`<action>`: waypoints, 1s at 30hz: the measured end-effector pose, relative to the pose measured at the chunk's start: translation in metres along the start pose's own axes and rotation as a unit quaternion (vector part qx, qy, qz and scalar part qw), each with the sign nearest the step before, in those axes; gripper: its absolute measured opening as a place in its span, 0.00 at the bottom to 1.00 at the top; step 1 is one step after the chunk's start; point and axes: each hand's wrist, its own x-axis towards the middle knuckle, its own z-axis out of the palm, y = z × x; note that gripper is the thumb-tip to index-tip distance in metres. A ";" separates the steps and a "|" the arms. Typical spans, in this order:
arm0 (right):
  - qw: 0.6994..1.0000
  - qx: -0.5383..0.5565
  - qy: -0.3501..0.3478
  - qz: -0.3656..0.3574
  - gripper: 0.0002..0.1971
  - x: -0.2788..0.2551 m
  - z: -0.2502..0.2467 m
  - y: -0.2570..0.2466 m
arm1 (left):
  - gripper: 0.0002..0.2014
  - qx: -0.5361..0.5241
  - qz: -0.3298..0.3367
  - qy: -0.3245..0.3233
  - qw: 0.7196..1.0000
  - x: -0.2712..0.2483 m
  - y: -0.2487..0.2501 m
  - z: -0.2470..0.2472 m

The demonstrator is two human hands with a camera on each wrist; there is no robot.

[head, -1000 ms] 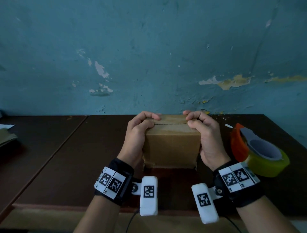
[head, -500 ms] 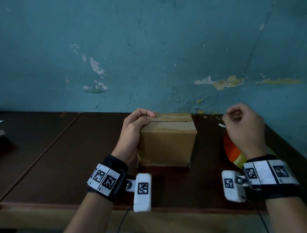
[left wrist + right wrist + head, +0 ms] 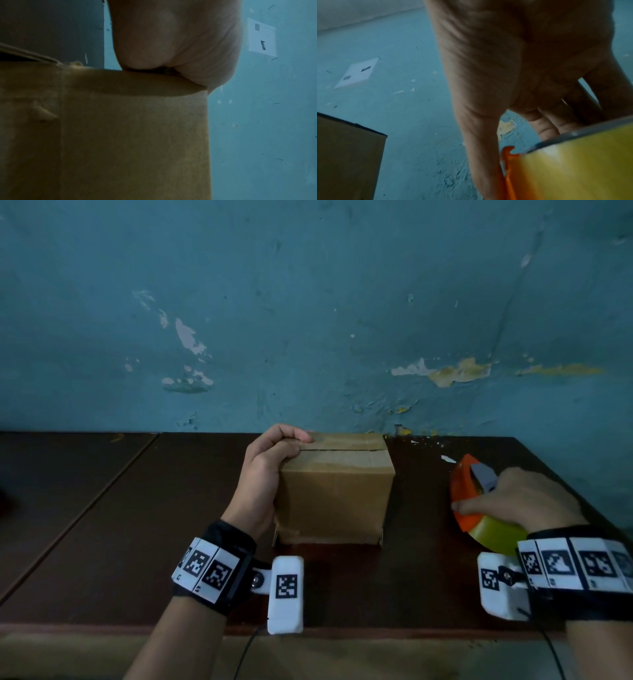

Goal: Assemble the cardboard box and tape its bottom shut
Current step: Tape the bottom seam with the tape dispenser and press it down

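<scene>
Cardboard box [image 3: 334,494] stood near the worktop's [image 3: 102,508] far edge, flaps held by the curled left hand [image 3: 265,474]; right hand [image 3: 520,501] clasped the tape dispenser [image 3: 479,525]. Light, crushable: grip corners.

All views are dim, with a blue-green cast. The head view is sharp in the middle and bends at its edges. Both wrist views are soft and grainy; the tape roll [image 3: 583,166] is smeared by blur.

No readable text, only coded markers.
</scene>
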 end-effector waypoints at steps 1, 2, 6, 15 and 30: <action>1.000 -0.005 -0.013 -0.007 0.37 -0.002 -0.001 -0.001 | 0.09 0.004 0.001 0.001 1.000 0.000 0.000 0.000; 1.000 -0.002 -0.021 -0.010 0.35 -0.001 0.000 -0.002 | 0.09 0.005 0.001 0.001 1.000 0.001 -0.001 0.000; 0.996 0.083 0.009 -0.034 0.19 -0.001 -0.004 -0.001 | 0.11 0.010 -0.003 -0.004 1.000 0.002 0.000 -0.002; 0.709 0.642 0.101 -0.274 0.11 -0.018 -0.038 -0.020 | 0.12 0.010 0.003 -0.022 1.000 -0.001 0.002 0.005; 0.531 0.747 -0.015 -0.400 0.16 -0.043 -0.044 -0.064 | 0.12 0.022 0.006 -0.042 0.999 -0.003 0.002 0.006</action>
